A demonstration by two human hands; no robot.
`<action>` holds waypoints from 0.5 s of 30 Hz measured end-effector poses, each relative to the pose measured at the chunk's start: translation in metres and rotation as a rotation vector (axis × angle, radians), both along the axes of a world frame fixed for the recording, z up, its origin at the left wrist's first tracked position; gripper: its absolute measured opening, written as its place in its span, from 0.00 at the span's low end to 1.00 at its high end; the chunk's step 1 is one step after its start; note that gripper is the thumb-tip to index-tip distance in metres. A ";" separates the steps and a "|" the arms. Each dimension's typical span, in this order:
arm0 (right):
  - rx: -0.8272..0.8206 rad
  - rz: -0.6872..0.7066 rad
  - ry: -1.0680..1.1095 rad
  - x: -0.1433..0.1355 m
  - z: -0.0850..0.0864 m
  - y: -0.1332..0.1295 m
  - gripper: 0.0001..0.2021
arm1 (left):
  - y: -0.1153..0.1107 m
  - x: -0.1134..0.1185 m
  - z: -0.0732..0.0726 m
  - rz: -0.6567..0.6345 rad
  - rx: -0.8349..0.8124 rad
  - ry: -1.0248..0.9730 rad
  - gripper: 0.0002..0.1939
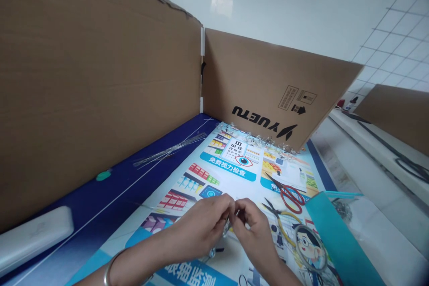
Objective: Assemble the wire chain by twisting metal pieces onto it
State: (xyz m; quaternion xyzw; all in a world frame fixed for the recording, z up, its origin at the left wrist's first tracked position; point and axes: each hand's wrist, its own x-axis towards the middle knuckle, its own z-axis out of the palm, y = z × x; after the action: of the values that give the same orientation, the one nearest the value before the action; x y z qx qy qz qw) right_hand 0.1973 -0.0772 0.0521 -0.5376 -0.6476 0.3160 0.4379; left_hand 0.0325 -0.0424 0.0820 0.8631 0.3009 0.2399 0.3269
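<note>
My left hand, with a metal bangle on its wrist, is closed in a pinch. My right hand pinches too, its fingertips meeting those of the left. What sits between the fingertips is too small to make out. Just below the fingers glints something clear and glassy, partly hidden by the hands. Lower down, a clear bead-like piece shows beside a small dark bit. Right of my right hand lie yellow-handled pliers, with red-handled scissors beyond them.
A coil of wire lies near the teal sheet at right. Thin straight wires lie at left, near a green piece and a white case. Clear beaded sprigs line the cardboard panel; another panel stands left.
</note>
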 end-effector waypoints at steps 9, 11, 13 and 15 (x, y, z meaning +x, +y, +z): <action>0.737 0.097 -0.616 0.015 -0.012 -0.004 0.17 | 0.003 0.001 -0.005 0.052 -0.115 -0.007 0.12; 0.785 0.176 -0.744 0.021 -0.007 -0.004 0.19 | 0.003 0.001 -0.005 0.074 -0.120 -0.026 0.11; 0.812 0.284 -0.857 0.025 0.001 -0.004 0.18 | 0.004 0.001 -0.006 0.085 -0.115 -0.041 0.11; 0.847 0.379 -0.967 0.026 0.010 -0.004 0.17 | 0.004 0.001 -0.008 0.076 -0.122 -0.043 0.12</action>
State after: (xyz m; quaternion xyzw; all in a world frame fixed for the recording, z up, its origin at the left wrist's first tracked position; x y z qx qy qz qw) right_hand 0.2235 -0.0815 0.0622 -0.2772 -0.9223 -0.1705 0.2086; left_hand 0.0331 -0.0384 0.0743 0.8241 0.3406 0.2518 0.3761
